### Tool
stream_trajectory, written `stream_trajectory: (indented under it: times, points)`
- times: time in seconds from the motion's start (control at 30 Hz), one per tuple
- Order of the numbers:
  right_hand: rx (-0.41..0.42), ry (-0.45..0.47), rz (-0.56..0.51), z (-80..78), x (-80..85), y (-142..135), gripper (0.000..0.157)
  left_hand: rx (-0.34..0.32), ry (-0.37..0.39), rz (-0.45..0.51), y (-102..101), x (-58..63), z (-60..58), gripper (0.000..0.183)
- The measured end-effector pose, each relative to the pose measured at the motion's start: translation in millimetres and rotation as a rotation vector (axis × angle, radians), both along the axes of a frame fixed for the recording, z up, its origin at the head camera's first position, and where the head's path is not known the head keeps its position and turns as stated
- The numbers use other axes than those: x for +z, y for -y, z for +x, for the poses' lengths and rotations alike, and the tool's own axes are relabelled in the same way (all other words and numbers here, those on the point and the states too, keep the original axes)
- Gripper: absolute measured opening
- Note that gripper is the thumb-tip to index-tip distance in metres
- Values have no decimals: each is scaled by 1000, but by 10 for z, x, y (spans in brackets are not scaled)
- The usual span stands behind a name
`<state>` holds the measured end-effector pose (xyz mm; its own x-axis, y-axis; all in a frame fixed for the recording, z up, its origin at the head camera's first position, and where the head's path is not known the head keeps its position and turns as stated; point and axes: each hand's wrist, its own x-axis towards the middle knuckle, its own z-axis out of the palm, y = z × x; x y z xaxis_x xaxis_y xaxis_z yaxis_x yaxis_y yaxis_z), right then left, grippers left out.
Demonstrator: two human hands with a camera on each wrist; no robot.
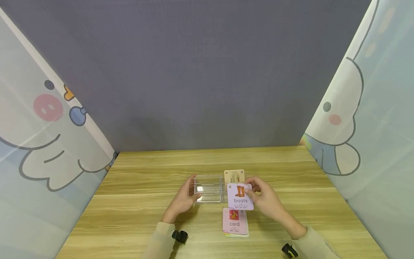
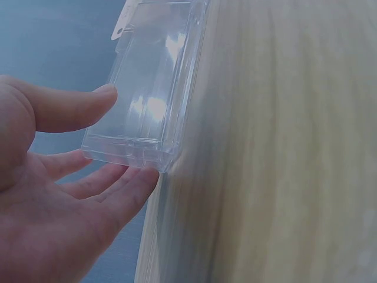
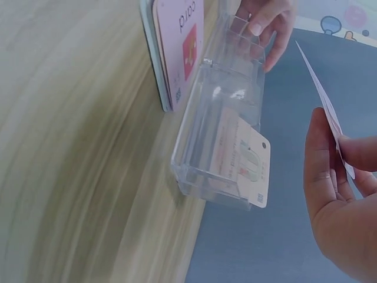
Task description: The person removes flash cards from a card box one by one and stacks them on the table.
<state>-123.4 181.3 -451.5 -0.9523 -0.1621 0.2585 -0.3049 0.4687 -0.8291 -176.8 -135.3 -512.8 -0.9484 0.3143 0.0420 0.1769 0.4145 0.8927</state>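
Observation:
A clear plastic box [image 1: 208,198] with two compartments lies on the table. My left hand [image 1: 182,200] holds its left end, thumb on one side and fingertips [image 2: 138,183] against the end wall. Between thumb and fingers, my right hand [image 1: 267,201] pinches a lilac flash card [image 1: 233,199] marked "boots", raised over the box's right compartment. In the right wrist view this card [image 3: 321,91] appears nearly edge-on. A cream card [image 3: 259,156] leans in the right compartment, its top sticking out past the rim.
A small stack of flash cards [image 1: 235,226], with a pink "card" one on top, lies in front of the box on the wooden table [image 1: 136,216]. Behind the table rises a grey panel [image 1: 207,79], with cartoon-printed sheets at both sides.

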Motion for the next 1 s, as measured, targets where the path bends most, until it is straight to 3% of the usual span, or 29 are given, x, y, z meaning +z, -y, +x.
stream_trajectory:
  times: [1.0]
  points:
    - [48,90,52,69,-217,81,24,-9,4,6,3,20,8,75]
